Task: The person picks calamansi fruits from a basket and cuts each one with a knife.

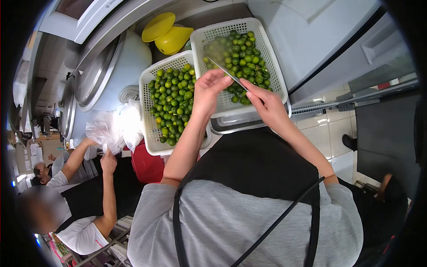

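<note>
My right hand is closed around the handle end of a narrow-bladed knife, whose tip points up and to the left. Close beside it, my left hand is pinched, with thumb and fingertips at the blade. Whatever may sit between those fingertips is hidden. Both hands are above a white perforated basket partly filled with small green limes. To its left, a second white basket holds many more limes, some yellowish.
A yellow plastic vessel stands behind the baskets. At left, another person handles a clear plastic bag near large lidded containers. A red container is below the left basket. Grey cabinet doors border the right.
</note>
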The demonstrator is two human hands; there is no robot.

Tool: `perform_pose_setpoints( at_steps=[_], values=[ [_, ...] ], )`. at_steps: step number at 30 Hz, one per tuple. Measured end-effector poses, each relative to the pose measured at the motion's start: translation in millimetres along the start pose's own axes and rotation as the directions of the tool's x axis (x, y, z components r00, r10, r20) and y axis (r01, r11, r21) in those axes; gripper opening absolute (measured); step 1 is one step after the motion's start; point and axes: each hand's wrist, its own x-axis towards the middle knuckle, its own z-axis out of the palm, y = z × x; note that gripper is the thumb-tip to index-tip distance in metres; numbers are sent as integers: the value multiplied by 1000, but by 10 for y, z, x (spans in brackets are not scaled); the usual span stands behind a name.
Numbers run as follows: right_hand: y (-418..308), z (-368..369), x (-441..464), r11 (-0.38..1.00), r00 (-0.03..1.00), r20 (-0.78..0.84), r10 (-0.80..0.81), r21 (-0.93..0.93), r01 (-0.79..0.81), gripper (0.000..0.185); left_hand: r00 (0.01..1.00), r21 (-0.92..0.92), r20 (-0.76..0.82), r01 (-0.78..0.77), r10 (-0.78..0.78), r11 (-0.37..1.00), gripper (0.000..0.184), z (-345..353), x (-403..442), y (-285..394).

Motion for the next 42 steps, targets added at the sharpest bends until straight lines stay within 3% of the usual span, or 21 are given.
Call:
perform_pose_setpoints(
  at_steps=[2,4,7,9,11,12,13,14,15,17,21,24,25,26,27,28,29,33,37,39,42],
  values=[
    [10,5,0,1000,1000,-1,-9,1,9,32,999,-74,24,33,-31,997,15,-52,34,25],
    [37,6,-16,1000,1000,1,-18,2,18,32,989,-280,70,143,-128,949,14,-172,86,34],
    [158,-57,-105,998,996,-63,-67,-19,66,32,982,-348,51,188,-182,918,17,-273,193,122],
    [229,-132,-194,991,997,-34,70,-111,-73,32,983,-322,14,178,-183,930,22,-332,290,99],
    [298,-194,-240,992,994,-61,86,-90,-91,32,978,-60,90,193,-187,979,26,-527,461,-67],
    [311,-207,-246,992,991,-89,104,-67,-111,32,978,288,-43,210,-206,934,25,-440,473,-135],
    [305,-209,-242,992,991,-88,103,-68,-109,32,989,655,49,72,-138,752,20,-453,506,-237],
    [292,-215,-235,993,991,-107,83,-73,-91,32,981,895,161,-98,-111,436,16,-484,542,-365],
    [278,-225,-228,994,990,-128,63,-79,-74,32,980,894,163,-100,-110,436,16,-443,566,-490],
    [218,-226,-211,994,990,-120,68,-75,-77,32,964,956,165,-209,-210,-208,12,-337,590,-719],
    [240,-187,-207,996,992,-127,24,-81,-35,32,950,936,96,-187,-296,-297,16,-316,620,-802],
    [236,-204,-223,996,989,-127,73,-43,-79,33,968,980,88,-126,-234,-155,19,-327,574,-551],
    [201,-224,-236,996,988,-132,77,-42,-83,33,979,968,75,-26,-189,250,22,-319,534,-384],
    [139,-253,-245,983,978,-104,181,3,-181,33,987,785,42,63,-154,616,24,-314,486,-256],
    [127,-246,-239,973,970,-87,229,25,-228,33,987,786,44,62,-155,615,24,-323,428,-178],
    [114,-239,-234,961,958,-70,277,46,-274,33,986,427,39,132,-164,895,26,-338,359,-112],
    [136,-208,-230,976,975,-92,204,91,-196,33,984,-23,37,174,-174,984,29,-335,296,-64],
    [75,-95,-185,977,989,-52,139,171,-128,33,992,-104,-25,117,-120,988,26,-201,129,-3],
    [-14,-21,-132,978,993,24,120,172,-122,33,997,-25,-64,37,-38,999,22,-129,61,30],
    [-34,-23,-93,960,970,99,221,154,-234,33,998,-13,-62,27,-27,1000,21,-138,45,43],
    [125,-1,-75,968,980,35,194,154,-197,33,999,-5,12,31,-31,1000,23,-156,18,83]
  ],
)
